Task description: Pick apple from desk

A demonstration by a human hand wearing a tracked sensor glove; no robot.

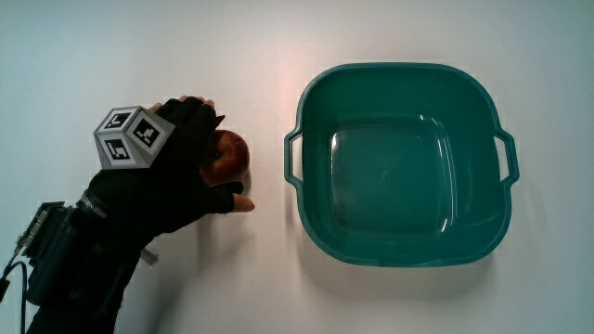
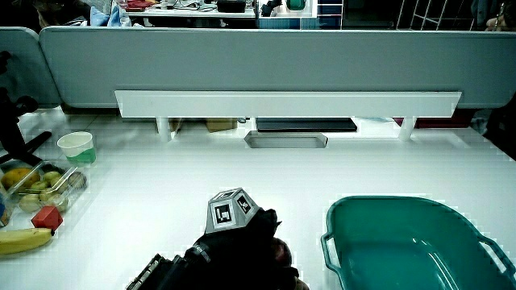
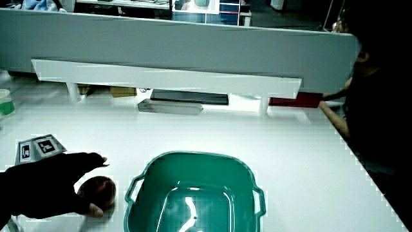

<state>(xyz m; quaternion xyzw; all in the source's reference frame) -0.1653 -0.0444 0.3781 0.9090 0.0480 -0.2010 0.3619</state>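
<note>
- Hand [image 1: 172, 172] w/ patterned cube [image 1: 130, 137] on its back lies over the apple [image 1: 226, 156]; grip closed round it, thumb under, fingers curled over.
- Apple sits on the desk [image 1: 139, 56], just beside the teal basin [image 1: 401, 167], not touching it; in a side view [image 3: 98, 190] it looks to rest on the desk surface.
- Basin holds nothing; handles at two sides.
- Farther off: banana [image 2: 24, 239], red block [image 2: 47, 217], tray of fruit [image 2: 44, 187], green cup [image 2: 78, 148], then the low partition [image 2: 266, 68].
</note>
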